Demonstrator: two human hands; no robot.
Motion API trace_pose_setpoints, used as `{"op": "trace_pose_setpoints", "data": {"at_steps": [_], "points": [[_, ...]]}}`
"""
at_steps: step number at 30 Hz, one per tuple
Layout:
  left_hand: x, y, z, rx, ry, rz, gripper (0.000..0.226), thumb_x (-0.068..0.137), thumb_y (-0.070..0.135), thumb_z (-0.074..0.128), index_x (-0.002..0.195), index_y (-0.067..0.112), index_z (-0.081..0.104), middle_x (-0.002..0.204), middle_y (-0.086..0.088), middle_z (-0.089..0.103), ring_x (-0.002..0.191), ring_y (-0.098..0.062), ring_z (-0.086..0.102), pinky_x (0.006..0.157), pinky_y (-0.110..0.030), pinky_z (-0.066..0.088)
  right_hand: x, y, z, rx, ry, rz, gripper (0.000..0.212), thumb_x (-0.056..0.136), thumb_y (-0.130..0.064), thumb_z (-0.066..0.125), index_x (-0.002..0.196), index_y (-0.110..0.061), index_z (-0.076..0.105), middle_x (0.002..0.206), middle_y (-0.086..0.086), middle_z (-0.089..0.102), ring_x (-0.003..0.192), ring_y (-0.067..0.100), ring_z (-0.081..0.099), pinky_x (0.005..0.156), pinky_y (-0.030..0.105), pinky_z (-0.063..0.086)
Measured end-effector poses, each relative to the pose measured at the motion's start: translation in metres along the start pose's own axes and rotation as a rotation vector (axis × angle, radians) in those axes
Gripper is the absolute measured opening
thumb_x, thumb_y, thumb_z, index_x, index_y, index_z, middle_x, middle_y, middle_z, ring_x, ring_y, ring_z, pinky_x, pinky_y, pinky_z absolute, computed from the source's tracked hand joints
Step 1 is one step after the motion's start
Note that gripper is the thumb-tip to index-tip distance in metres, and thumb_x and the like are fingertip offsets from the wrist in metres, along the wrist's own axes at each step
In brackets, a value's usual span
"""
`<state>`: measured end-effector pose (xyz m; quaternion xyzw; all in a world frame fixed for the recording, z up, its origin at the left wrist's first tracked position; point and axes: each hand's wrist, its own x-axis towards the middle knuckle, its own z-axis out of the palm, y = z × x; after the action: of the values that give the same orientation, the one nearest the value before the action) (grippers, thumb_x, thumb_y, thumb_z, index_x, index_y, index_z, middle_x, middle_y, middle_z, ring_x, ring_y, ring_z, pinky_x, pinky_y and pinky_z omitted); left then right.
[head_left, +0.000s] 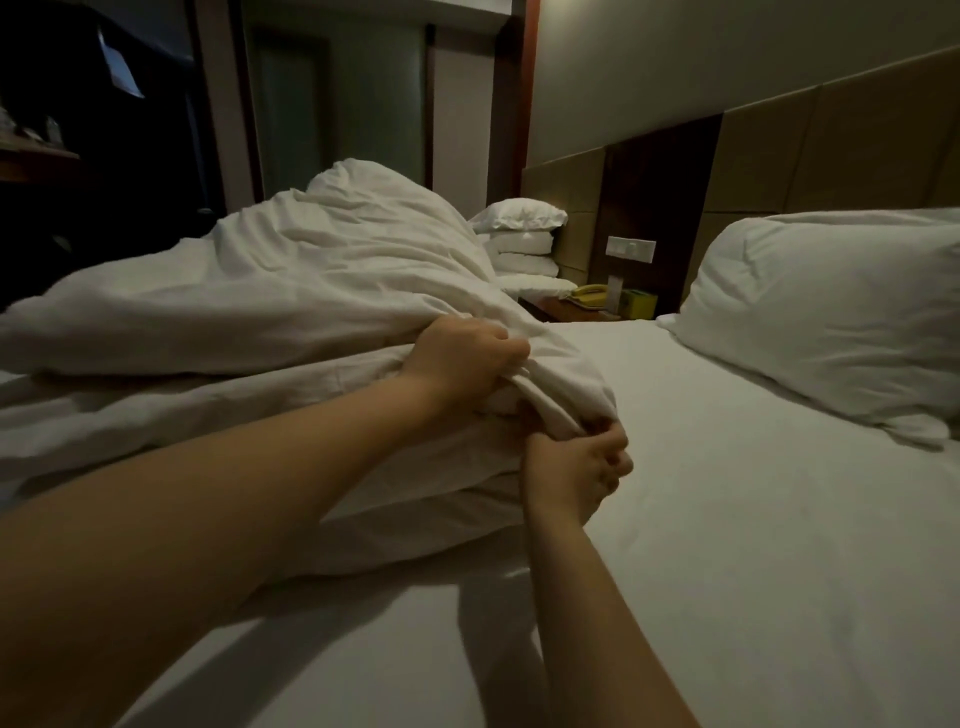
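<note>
A bulky white duvet (270, 291) lies bunched across the left half of the bed. My left hand (462, 358) grips a fold of it from above, near its right-hand corner. Just below, my right hand (576, 467) holds the lower edge of the same corner, fingers curled into the cloth. The bed's white sheet (727, 519) stretches flat to the right of both hands. A large white pillow (831, 317) rests at the head of the bed on the right.
A stack of white pillows (519, 244) sits on a second bed behind the duvet. Between the beds a nightstand carries a yellow telephone (589, 297) and a green box (639, 301). A padded headboard (831, 150) lines the wall. Dark furniture stands at far left.
</note>
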<state>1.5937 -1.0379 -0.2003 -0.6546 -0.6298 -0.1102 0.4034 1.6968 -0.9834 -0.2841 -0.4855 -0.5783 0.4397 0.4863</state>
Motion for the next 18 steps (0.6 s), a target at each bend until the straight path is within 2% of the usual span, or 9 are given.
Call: {"op": "trace_pose_setpoints", "data": {"at_steps": [2,6,9,10,11,12,14,16,18], "points": [[0.0,0.001,0.002,-0.03,0.021,-0.021,0.02,0.073,0.03,0.06,0.062,0.013,0.058,0.053,-0.004,0.053,0.042,-0.022,0.051,0.052,-0.021,0.024,0.004,0.001,0.006,-0.079,-0.02,-0.005,0.067,0.085,-0.025,0.065,0.138,-0.012,0.027,0.146,0.016,0.026,0.13,0.037,0.032,0.103,0.043,0.037],[0.005,0.01,-0.003,-0.083,-0.021,-0.17,0.009,0.083,0.016,0.058,0.077,0.01,0.059,0.071,-0.009,0.059,0.064,-0.029,0.054,0.058,-0.03,0.022,0.018,0.009,0.017,-0.158,-0.032,-0.055,0.07,0.085,-0.034,0.068,0.141,-0.012,0.031,0.148,0.013,0.033,0.135,0.032,0.032,0.11,0.044,0.034],[0.004,0.016,-0.005,-0.101,0.025,-0.128,0.005,0.081,0.011,0.063,0.077,0.009,0.06,0.073,-0.012,0.06,0.068,-0.032,0.057,0.06,-0.032,0.026,0.032,0.011,0.015,0.062,-0.078,0.102,0.029,0.093,-0.028,0.052,0.121,-0.02,0.051,0.127,0.012,0.052,0.112,0.029,0.052,0.094,0.038,0.045],[0.004,0.018,-0.005,-0.067,0.031,-0.1,0.006,0.083,0.015,0.062,0.086,0.01,0.063,0.086,-0.013,0.062,0.081,-0.034,0.06,0.066,-0.036,0.032,0.034,0.007,0.009,0.135,-0.111,0.156,0.018,0.096,-0.032,0.045,0.109,-0.026,0.056,0.118,0.009,0.058,0.099,0.025,0.056,0.084,0.032,0.047],[0.004,0.02,-0.004,0.002,-0.09,-0.111,0.021,0.088,0.025,0.059,0.107,0.016,0.062,0.112,-0.016,0.059,0.106,-0.037,0.054,0.08,-0.044,0.035,0.037,0.004,0.002,0.122,-0.137,0.151,0.018,0.099,-0.034,0.041,0.104,-0.029,0.057,0.114,0.006,0.061,0.088,0.021,0.056,0.075,0.028,0.045],[0.004,0.017,-0.002,0.099,-0.249,-0.129,0.043,0.091,0.039,0.055,0.131,0.025,0.049,0.14,-0.017,0.04,0.129,-0.037,0.036,0.097,-0.05,0.029,0.042,0.0,-0.005,0.003,-0.188,0.051,0.02,0.099,-0.032,0.041,0.108,-0.028,0.058,0.114,0.005,0.062,0.084,0.02,0.053,0.073,0.025,0.04],[0.006,0.003,-0.003,0.294,-0.447,-0.223,0.083,0.085,0.057,0.055,0.15,0.037,0.006,0.157,-0.014,-0.001,0.144,-0.034,0.005,0.112,-0.052,0.014,0.049,-0.017,-0.021,-0.231,-0.232,-0.301,0.021,0.096,-0.018,0.047,0.113,-0.021,0.058,0.106,0.002,0.061,0.086,0.021,0.052,0.074,0.025,0.036],[0.008,-0.019,-0.002,0.294,-0.418,-0.407,0.095,0.081,0.06,0.058,0.148,0.039,-0.007,0.157,-0.013,0.001,0.143,-0.034,0.01,0.112,-0.052,0.02,0.042,-0.029,-0.032,-0.294,-0.28,-0.62,0.016,0.09,-0.006,0.05,0.095,-0.018,0.06,0.089,0.0,0.056,0.079,0.02,0.052,0.065,0.023,0.038],[0.013,-0.03,0.004,0.265,-0.374,-0.47,0.089,0.083,0.06,0.056,0.148,0.04,0.0,0.152,-0.009,0.022,0.135,-0.032,0.029,0.105,-0.052,0.028,0.034,-0.014,-0.036,-0.359,-0.262,-0.719,0.014,0.088,-0.005,0.051,0.081,-0.016,0.058,0.081,0.006,0.058,0.071,0.024,0.053,0.057,0.024,0.035]]}}
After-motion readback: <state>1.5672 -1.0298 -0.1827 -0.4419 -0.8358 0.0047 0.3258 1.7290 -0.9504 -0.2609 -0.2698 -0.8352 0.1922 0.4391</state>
